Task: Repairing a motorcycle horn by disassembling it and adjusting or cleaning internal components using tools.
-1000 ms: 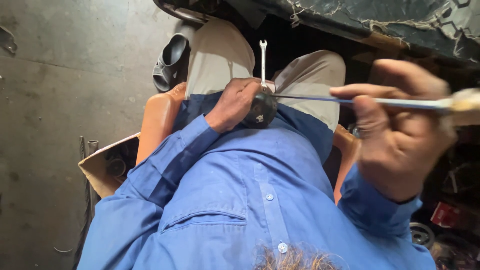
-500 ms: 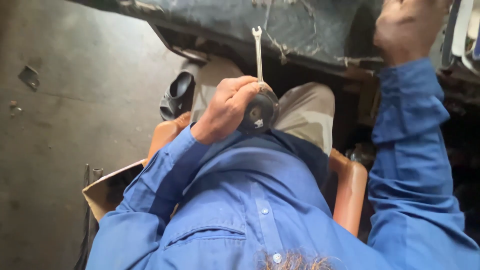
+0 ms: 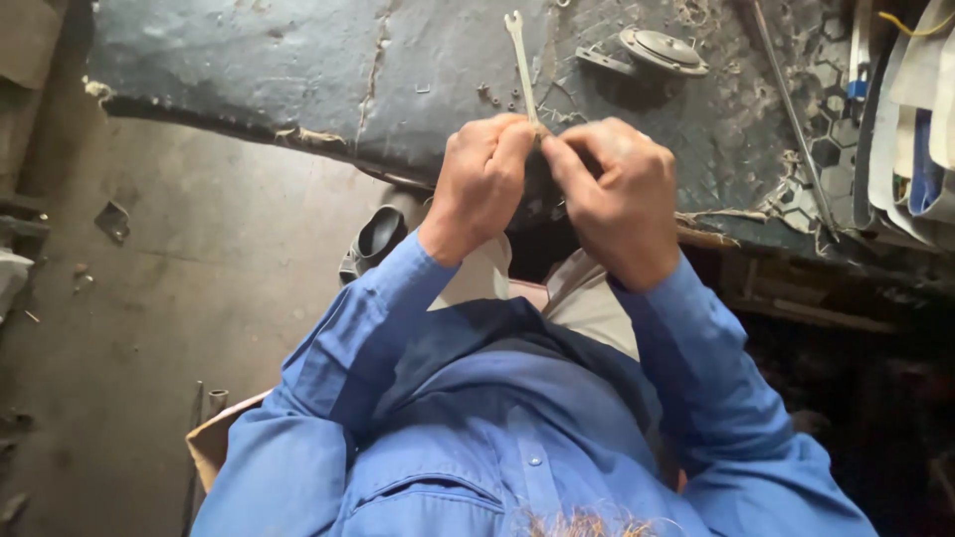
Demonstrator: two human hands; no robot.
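Dusty concrete floor (image 3: 149, 298) at left; cracked dark worktop (image 3: 298, 89) across top, gritty, scattered with small nuts and round metal cap (image 3: 665, 50). I see both hands raised just off its near edge. Left hand (image 3: 482, 184) and right hand (image 3: 622, 194) clenched together round dark round part (image 3: 542, 194), mostly hidden. Thin open-ended wrench (image 3: 521, 60), pale worn steel, sticks up between fingertips. My judgement: brace part firmly, seat wrench jaw squarely, turn slowly. Blue cotton sleeves (image 3: 358, 338).

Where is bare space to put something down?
Bare: concrete floor left of the sandal; mat left of the wrench. Crowded: mat's right side, around the round metal disc, rod and small screws.
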